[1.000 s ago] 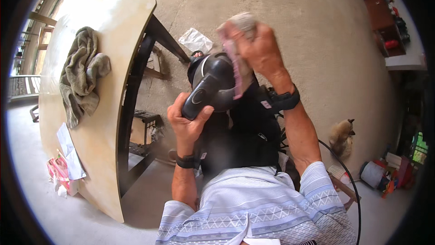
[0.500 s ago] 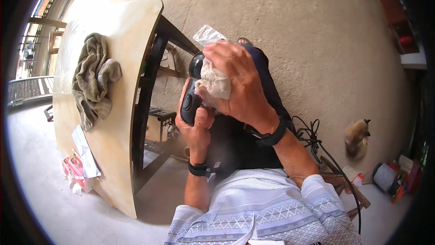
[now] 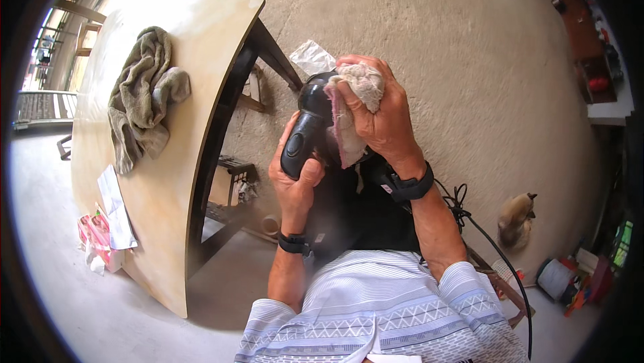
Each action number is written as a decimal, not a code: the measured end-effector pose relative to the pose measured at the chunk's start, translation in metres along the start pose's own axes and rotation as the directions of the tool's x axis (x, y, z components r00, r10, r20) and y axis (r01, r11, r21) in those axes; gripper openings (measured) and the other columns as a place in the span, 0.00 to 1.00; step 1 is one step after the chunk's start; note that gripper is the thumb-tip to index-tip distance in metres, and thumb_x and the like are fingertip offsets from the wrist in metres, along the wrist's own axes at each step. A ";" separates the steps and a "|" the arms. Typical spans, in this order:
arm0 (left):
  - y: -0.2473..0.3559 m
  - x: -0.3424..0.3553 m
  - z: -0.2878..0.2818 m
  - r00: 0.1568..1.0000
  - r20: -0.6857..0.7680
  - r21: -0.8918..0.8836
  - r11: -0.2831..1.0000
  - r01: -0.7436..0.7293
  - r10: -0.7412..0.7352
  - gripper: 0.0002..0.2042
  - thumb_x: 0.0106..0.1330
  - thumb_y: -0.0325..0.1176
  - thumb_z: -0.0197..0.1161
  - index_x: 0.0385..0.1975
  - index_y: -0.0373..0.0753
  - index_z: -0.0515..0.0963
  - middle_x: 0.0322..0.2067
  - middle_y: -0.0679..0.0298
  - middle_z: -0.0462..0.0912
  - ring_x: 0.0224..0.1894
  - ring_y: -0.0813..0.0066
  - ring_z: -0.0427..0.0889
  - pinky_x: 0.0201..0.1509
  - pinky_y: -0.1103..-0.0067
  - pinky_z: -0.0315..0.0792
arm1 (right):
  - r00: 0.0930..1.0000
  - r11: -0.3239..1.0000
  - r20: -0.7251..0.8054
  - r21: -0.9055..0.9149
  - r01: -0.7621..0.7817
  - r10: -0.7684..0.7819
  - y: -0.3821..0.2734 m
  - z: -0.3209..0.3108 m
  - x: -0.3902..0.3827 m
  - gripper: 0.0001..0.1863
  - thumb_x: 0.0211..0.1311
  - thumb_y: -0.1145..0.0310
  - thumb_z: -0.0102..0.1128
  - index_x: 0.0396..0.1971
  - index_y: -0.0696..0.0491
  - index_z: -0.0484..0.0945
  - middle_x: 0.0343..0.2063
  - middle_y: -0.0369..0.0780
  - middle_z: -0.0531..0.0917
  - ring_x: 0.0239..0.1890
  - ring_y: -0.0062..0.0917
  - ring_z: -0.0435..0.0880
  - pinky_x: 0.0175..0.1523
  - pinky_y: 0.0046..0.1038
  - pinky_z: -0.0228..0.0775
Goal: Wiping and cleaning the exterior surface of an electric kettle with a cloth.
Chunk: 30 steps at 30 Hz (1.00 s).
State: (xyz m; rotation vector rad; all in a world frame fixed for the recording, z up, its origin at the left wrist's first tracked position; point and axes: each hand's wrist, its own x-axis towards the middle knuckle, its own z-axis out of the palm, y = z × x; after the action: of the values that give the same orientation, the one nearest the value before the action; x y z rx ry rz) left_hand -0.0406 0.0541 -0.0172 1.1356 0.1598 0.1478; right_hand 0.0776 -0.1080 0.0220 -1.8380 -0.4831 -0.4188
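My left hand (image 3: 296, 185) is closed round the grip of a black handheld device (image 3: 312, 105). It has a rounded, glossy head and an oval raised part on the grip, but its exact kind is unclear. My right hand (image 3: 389, 118) grips a crumpled off-white cloth (image 3: 364, 85) with a pinkish edge, thumb across it. The cloth lies against the right side of the device's head and hangs down beside the grip. Part of the device's right side is hidden behind the cloth and my fingers.
At left stands a pale table (image 3: 208, 47) with a grey-green towel (image 3: 144, 91), white paper (image 3: 115, 209) and a pink-and-white packet (image 3: 97, 232). A cat (image 3: 515, 221) sits on the floor at right, near a black cable (image 3: 493, 245) and assorted items (image 3: 570, 279). A crate (image 3: 231, 178) stands under the table.
Both hands and the device have shifted slightly right in view. My right hand has turned, and the cloth now covers less of the device's head and shows its pinkish edge.
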 end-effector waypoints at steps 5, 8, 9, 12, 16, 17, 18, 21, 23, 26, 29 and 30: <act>-0.005 -0.012 0.000 1.000 0.015 0.182 0.983 -0.023 0.020 0.52 0.57 0.65 0.79 0.74 0.31 0.72 0.51 0.61 0.85 0.39 0.81 0.83 0.44 0.81 0.79 | 0.998 0.996 -0.048 -0.084 0.041 -0.045 0.004 -0.016 -0.015 0.20 0.72 0.61 0.72 0.55 0.59 0.82 0.50 0.49 0.86 0.54 0.48 0.85 0.61 0.44 0.75; 0.000 -0.018 0.000 0.995 0.085 0.230 0.971 -0.070 0.052 0.48 0.60 0.60 0.78 0.73 0.29 0.71 0.52 0.57 0.88 0.41 0.77 0.86 0.47 0.78 0.80 | 0.997 0.993 -0.058 -0.098 -0.062 0.056 0.003 -0.031 -0.033 0.20 0.74 0.61 0.70 0.56 0.60 0.81 0.52 0.49 0.85 0.58 0.47 0.84 0.64 0.45 0.74; 0.007 -0.020 0.004 0.987 0.151 0.355 0.929 -0.107 0.056 0.45 0.62 0.55 0.77 0.73 0.29 0.71 0.52 0.54 0.89 0.44 0.75 0.88 0.49 0.77 0.81 | 0.991 0.988 -0.052 -0.088 -0.129 0.125 0.004 -0.038 -0.040 0.20 0.75 0.61 0.68 0.56 0.61 0.82 0.51 0.48 0.86 0.57 0.46 0.86 0.61 0.42 0.77; 0.010 -0.023 0.015 0.962 0.253 0.490 0.843 -0.223 0.107 0.38 0.65 0.46 0.73 0.71 0.26 0.73 0.55 0.49 0.88 0.49 0.63 0.91 0.57 0.73 0.81 | 0.934 0.934 -0.047 -0.036 -0.356 0.354 -0.002 -0.053 -0.056 0.20 0.76 0.60 0.68 0.54 0.62 0.82 0.48 0.48 0.87 0.51 0.44 0.90 0.55 0.39 0.80; 0.002 -0.022 0.015 0.905 0.362 0.543 0.738 -0.401 0.225 0.36 0.59 0.31 0.76 0.69 0.26 0.74 0.52 0.43 0.90 0.47 0.54 0.94 0.53 0.72 0.84 | 0.927 0.919 -0.047 -0.126 -0.374 0.371 -0.016 -0.059 -0.056 0.19 0.75 0.60 0.69 0.50 0.63 0.83 0.42 0.50 0.88 0.44 0.42 0.92 0.49 0.38 0.81; 0.000 -0.022 0.014 0.880 0.393 0.549 0.699 -0.458 0.268 0.37 0.57 0.31 0.77 0.69 0.26 0.75 0.50 0.45 0.90 0.43 0.57 0.93 0.49 0.72 0.84 | 0.926 0.916 -0.039 -0.136 -0.378 0.376 -0.022 -0.061 -0.054 0.19 0.75 0.60 0.69 0.50 0.63 0.83 0.42 0.50 0.88 0.44 0.42 0.92 0.49 0.38 0.81; -0.001 -0.022 0.014 0.851 0.423 0.554 0.655 -0.514 0.311 0.37 0.56 0.30 0.77 0.69 0.27 0.75 0.49 0.47 0.90 0.38 0.60 0.93 0.45 0.73 0.84 | 0.907 0.893 -0.009 -0.170 -0.417 0.422 -0.029 -0.064 -0.050 0.19 0.74 0.60 0.70 0.49 0.63 0.84 0.41 0.51 0.88 0.44 0.44 0.92 0.49 0.38 0.81; -0.006 -0.024 0.014 0.830 0.473 0.534 0.652 -0.538 0.296 0.39 0.51 0.30 0.80 0.68 0.29 0.77 0.36 0.56 0.90 0.25 0.68 0.85 0.34 0.76 0.79 | 0.878 0.854 0.033 -0.249 -0.456 0.478 -0.043 -0.073 -0.042 0.19 0.73 0.60 0.71 0.47 0.63 0.84 0.39 0.52 0.88 0.42 0.47 0.92 0.47 0.39 0.81; -0.007 -0.022 0.016 0.805 0.509 0.539 0.617 -0.574 0.305 0.40 0.50 0.31 0.81 0.68 0.31 0.78 0.30 0.60 0.87 0.21 0.70 0.80 0.31 0.76 0.76 | 0.872 0.837 0.039 -0.302 -0.455 0.488 -0.052 -0.077 -0.034 0.19 0.72 0.60 0.72 0.46 0.64 0.85 0.39 0.52 0.89 0.42 0.47 0.91 0.48 0.41 0.81; -0.004 -0.023 0.024 0.769 0.579 0.562 0.552 -0.616 0.269 0.39 0.48 0.32 0.82 0.67 0.36 0.81 0.17 0.70 0.77 0.17 0.73 0.75 0.27 0.76 0.72 | 0.895 0.822 0.170 -0.492 -0.286 0.413 -0.066 -0.078 -0.024 0.21 0.69 0.60 0.74 0.48 0.63 0.85 0.44 0.53 0.88 0.47 0.48 0.90 0.51 0.44 0.81; -0.007 -0.024 0.027 0.786 0.524 0.589 0.526 -0.613 0.329 0.29 0.48 0.35 0.82 0.54 0.38 0.86 0.17 0.70 0.76 0.17 0.72 0.76 0.26 0.76 0.71 | 0.931 0.821 0.257 -0.566 -0.071 0.258 -0.073 -0.063 -0.031 0.24 0.64 0.61 0.77 0.52 0.60 0.84 0.51 0.53 0.86 0.56 0.48 0.86 0.59 0.46 0.79; -0.007 -0.022 0.027 0.787 0.522 0.588 0.529 -0.612 0.329 0.29 0.48 0.35 0.82 0.54 0.38 0.86 0.17 0.70 0.76 0.17 0.72 0.76 0.26 0.76 0.71 | 0.931 0.820 0.258 -0.568 -0.071 0.260 -0.074 -0.064 -0.032 0.24 0.64 0.61 0.77 0.52 0.60 0.84 0.51 0.53 0.86 0.56 0.48 0.86 0.59 0.46 0.79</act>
State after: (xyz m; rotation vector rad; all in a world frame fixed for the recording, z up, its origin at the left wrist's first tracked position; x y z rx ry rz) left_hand -0.0567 0.0232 -0.0110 2.0050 -0.4907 0.3992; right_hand 0.0088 -0.1514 0.0849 -2.5177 -0.4423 -0.1287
